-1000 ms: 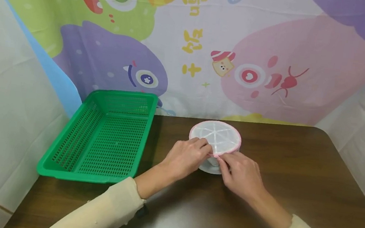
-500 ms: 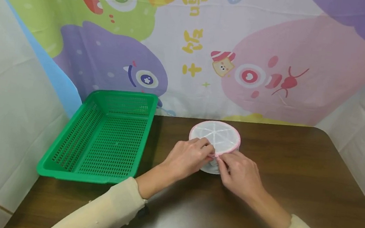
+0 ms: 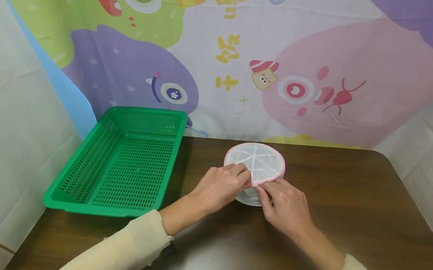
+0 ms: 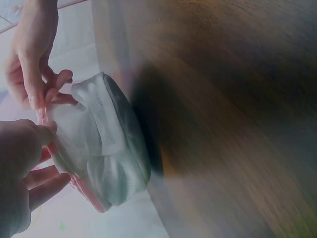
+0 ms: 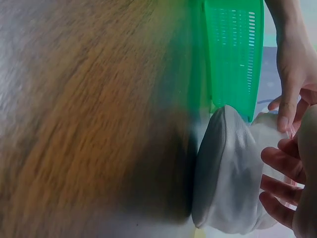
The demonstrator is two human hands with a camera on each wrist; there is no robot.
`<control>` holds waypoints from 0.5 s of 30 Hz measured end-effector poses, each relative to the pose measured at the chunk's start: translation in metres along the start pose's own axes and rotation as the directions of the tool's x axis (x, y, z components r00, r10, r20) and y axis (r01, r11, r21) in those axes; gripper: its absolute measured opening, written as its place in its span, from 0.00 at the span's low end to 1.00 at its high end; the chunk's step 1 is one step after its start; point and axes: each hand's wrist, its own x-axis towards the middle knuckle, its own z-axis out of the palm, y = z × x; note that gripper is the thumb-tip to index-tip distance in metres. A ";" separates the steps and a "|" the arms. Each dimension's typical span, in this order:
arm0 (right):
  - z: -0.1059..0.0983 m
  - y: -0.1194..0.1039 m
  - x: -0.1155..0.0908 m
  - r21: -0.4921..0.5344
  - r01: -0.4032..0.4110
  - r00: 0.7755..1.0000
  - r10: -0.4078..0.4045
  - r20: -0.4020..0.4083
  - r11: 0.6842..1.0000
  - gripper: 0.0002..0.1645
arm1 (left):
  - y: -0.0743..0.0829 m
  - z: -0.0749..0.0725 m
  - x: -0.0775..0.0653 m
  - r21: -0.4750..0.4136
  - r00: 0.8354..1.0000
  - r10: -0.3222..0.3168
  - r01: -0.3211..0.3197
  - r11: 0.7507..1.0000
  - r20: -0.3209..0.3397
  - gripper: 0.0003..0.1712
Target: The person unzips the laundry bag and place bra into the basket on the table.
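Your left hand (image 3: 220, 186) and right hand (image 3: 287, 206) pinch the bag (image 3: 265, 163) between fingers (image 3: 242, 174) along its pink rim (image 3: 278, 177).

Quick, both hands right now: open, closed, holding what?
Left hand: closed, pinching the pink edge of the white pouch.
Right hand: closed, pinching the same edge.

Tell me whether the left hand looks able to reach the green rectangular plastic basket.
Probably yes: the way from the left hand to the basket looks free, but the hand pinches the round pink-edged white fabric bag and would need to let go.
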 end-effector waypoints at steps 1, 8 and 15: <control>0.000 0.001 -0.001 -0.002 -0.003 1.000 0.003 -0.005 1.000 0.05 | -0.001 0.000 -0.001 -0.002 1.000 -0.002 0.002 1.000 0.002 0.11; -0.004 0.004 0.000 0.001 -0.003 1.000 0.003 -0.015 1.000 0.08 | -0.005 -0.001 -0.002 -0.093 1.000 -0.012 0.015 0.996 0.028 0.10; -0.006 -0.001 0.001 -0.010 -0.015 1.000 0.015 0.017 1.000 0.07 | 0.000 0.003 0.001 -0.094 1.000 -0.001 -0.001 0.996 -0.020 0.11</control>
